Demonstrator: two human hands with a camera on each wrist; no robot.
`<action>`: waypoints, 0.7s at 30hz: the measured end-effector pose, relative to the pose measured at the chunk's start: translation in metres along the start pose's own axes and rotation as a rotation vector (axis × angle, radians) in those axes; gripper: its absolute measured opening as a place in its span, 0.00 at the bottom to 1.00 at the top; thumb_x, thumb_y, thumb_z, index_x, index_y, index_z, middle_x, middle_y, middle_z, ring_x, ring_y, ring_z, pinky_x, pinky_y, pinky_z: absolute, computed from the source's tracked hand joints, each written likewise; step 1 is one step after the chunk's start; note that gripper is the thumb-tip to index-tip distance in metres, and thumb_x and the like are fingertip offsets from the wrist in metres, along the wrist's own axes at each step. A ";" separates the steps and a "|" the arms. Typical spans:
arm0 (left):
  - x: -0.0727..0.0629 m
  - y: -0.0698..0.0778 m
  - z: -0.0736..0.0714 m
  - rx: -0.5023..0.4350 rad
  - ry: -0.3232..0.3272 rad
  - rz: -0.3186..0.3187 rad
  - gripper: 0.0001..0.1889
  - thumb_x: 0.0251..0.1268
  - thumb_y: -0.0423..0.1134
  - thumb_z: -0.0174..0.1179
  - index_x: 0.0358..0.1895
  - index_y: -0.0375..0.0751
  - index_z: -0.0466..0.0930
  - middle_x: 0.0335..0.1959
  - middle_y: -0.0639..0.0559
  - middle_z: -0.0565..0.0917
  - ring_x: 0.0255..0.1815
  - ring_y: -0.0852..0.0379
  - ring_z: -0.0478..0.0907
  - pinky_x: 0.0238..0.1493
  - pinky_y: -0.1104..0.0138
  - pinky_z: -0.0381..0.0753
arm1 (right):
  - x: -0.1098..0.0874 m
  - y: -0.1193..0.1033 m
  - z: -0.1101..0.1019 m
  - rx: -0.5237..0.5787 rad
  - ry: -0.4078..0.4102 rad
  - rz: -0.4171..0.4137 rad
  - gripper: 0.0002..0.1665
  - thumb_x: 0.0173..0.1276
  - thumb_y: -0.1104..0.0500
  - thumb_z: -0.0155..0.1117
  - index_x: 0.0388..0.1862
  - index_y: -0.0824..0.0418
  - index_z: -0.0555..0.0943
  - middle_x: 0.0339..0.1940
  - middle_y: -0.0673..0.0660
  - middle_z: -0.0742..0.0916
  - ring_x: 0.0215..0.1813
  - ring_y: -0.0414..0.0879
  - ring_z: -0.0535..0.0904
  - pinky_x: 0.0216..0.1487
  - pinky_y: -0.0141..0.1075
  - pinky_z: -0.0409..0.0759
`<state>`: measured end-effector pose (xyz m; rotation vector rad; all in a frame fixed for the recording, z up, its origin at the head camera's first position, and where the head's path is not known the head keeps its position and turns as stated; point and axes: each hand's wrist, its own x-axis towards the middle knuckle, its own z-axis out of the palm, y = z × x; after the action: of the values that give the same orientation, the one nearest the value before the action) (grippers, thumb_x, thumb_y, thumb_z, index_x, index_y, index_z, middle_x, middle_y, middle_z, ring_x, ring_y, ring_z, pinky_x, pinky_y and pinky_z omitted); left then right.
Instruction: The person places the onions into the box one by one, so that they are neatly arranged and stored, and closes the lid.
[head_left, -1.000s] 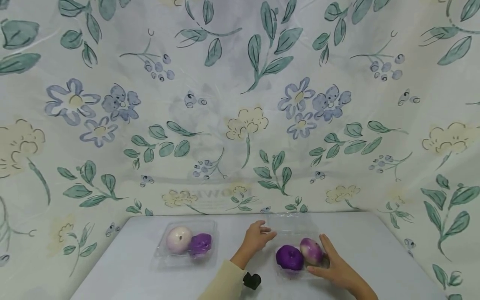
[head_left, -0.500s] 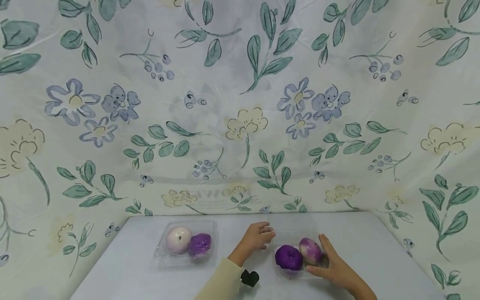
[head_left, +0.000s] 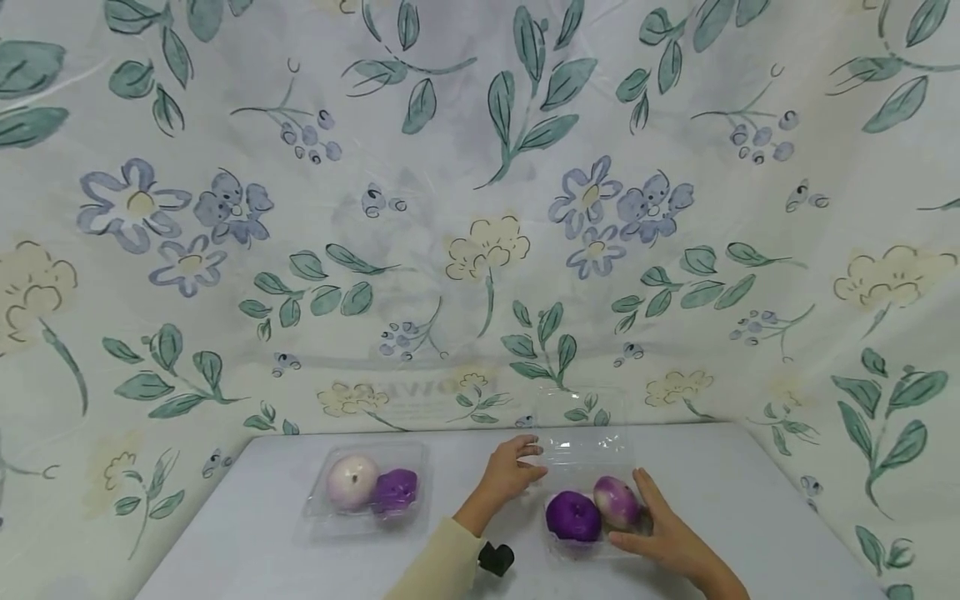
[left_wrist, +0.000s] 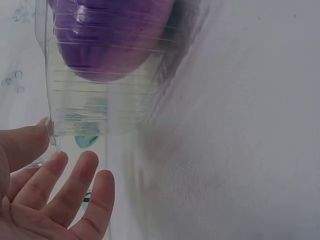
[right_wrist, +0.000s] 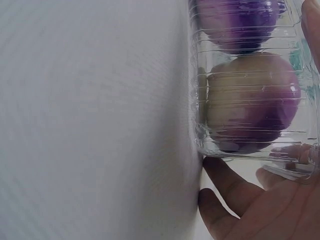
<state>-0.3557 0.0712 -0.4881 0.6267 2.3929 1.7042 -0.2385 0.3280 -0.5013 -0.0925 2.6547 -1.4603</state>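
A clear plastic clamshell box (head_left: 561, 547) stands on the table's right half, its lid (head_left: 581, 450) raised at the back. Inside lie a dark purple round piece (head_left: 573, 517) and a purple-and-white, turnip-like piece (head_left: 617, 502), side by side. My left hand (head_left: 506, 477) is at the back left corner; in the left wrist view its thumb and a finger pinch the clear plastic edge, the other fingers spread loose. My right hand (head_left: 667, 533) grips the box's right end, thumb in front and fingers behind. In the right wrist view, the fingers (right_wrist: 230, 185) touch the lower corner.
A second clear box (head_left: 315, 504), closed, stands at the left with a whitish round piece (head_left: 352, 481) and a purple piece (head_left: 395, 490). A small black part (head_left: 496, 558) is beside my left wrist. Floral cloth (head_left: 420, 250) hangs behind the white table (head_left: 255, 533).
The clear lid has swung up from lying back to a steeper stand, my left hand moving slightly with it. My right hand stays on the box. The view has shifted slightly.
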 end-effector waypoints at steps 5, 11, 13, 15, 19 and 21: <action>-0.002 -0.001 0.000 -0.007 -0.001 0.014 0.28 0.59 0.25 0.66 0.64 0.27 0.71 0.57 0.33 0.82 0.46 0.40 0.86 0.38 0.60 0.87 | -0.001 -0.002 0.001 0.007 -0.007 0.006 0.69 0.60 0.48 0.74 0.81 0.65 0.35 0.81 0.71 0.38 0.79 0.70 0.32 0.74 0.65 0.36; -0.006 0.001 -0.001 0.034 -0.002 0.042 0.26 0.60 0.25 0.65 0.63 0.28 0.72 0.58 0.33 0.81 0.47 0.41 0.85 0.42 0.61 0.87 | -0.001 -0.003 0.001 0.020 -0.018 0.006 0.69 0.60 0.48 0.73 0.80 0.66 0.34 0.80 0.71 0.37 0.79 0.70 0.31 0.74 0.65 0.35; -0.007 0.002 -0.001 0.047 -0.003 0.051 0.26 0.60 0.24 0.65 0.62 0.29 0.72 0.58 0.33 0.81 0.46 0.42 0.85 0.42 0.62 0.87 | -0.001 -0.003 0.002 0.015 -0.020 0.009 0.69 0.60 0.48 0.73 0.80 0.66 0.34 0.80 0.71 0.37 0.79 0.71 0.31 0.74 0.65 0.35; -0.009 0.003 -0.001 0.053 -0.008 0.062 0.26 0.59 0.25 0.65 0.62 0.29 0.72 0.59 0.33 0.80 0.45 0.42 0.86 0.41 0.63 0.86 | -0.001 -0.002 0.002 0.007 -0.020 0.010 0.69 0.61 0.48 0.73 0.80 0.66 0.34 0.80 0.71 0.37 0.79 0.71 0.31 0.74 0.65 0.36; -0.012 0.007 -0.001 0.055 -0.013 0.078 0.27 0.57 0.28 0.69 0.60 0.32 0.72 0.60 0.34 0.80 0.45 0.44 0.86 0.39 0.64 0.86 | -0.001 -0.002 0.001 0.002 -0.017 0.005 0.69 0.61 0.48 0.73 0.80 0.66 0.34 0.80 0.71 0.37 0.79 0.71 0.31 0.74 0.65 0.36; -0.015 0.009 0.000 0.060 -0.013 0.085 0.27 0.57 0.30 0.70 0.60 0.32 0.72 0.60 0.35 0.79 0.46 0.44 0.85 0.40 0.63 0.86 | -0.002 -0.003 0.001 0.001 -0.013 0.004 0.69 0.61 0.48 0.73 0.80 0.66 0.34 0.80 0.72 0.37 0.79 0.71 0.31 0.74 0.65 0.36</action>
<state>-0.3405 0.0675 -0.4819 0.7565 2.4502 1.6594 -0.2367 0.3261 -0.4992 -0.0967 2.6421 -1.4553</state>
